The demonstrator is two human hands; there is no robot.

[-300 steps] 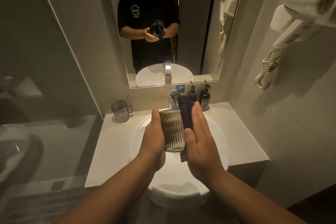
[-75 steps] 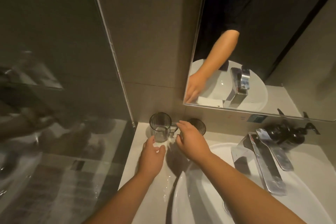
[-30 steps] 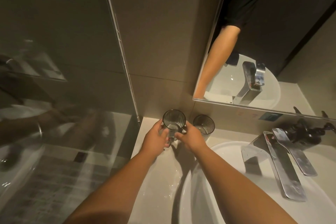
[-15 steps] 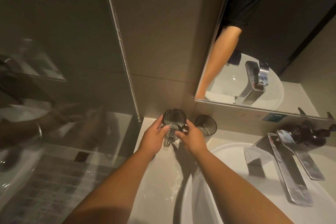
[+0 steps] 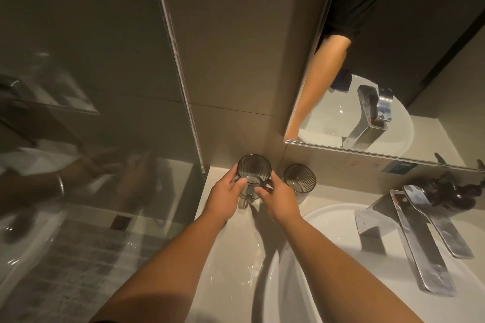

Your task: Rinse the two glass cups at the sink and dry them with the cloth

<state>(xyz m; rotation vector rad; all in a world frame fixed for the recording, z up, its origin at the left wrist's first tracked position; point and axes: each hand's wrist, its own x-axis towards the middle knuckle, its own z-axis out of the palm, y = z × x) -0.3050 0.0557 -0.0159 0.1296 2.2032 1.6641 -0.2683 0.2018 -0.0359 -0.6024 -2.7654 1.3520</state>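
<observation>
The left hand (image 5: 227, 195) and the right hand (image 5: 278, 198) both grasp a smoky grey ribbed glass cup with a handle (image 5: 253, 174), one from each side, fingers wrapped on its wall. The cup stands upright at the back left corner of the pale stone counter (image 5: 228, 252); whether its base touches the counter I cannot tell. Just beside it to the right, apart from it, stands a second ribbed grey glass cup (image 5: 299, 182), upright on the counter. Water drops lie on the counter near the white round basin (image 5: 333, 220). A chrome tap (image 5: 409, 238) reaches over the basin.
</observation>
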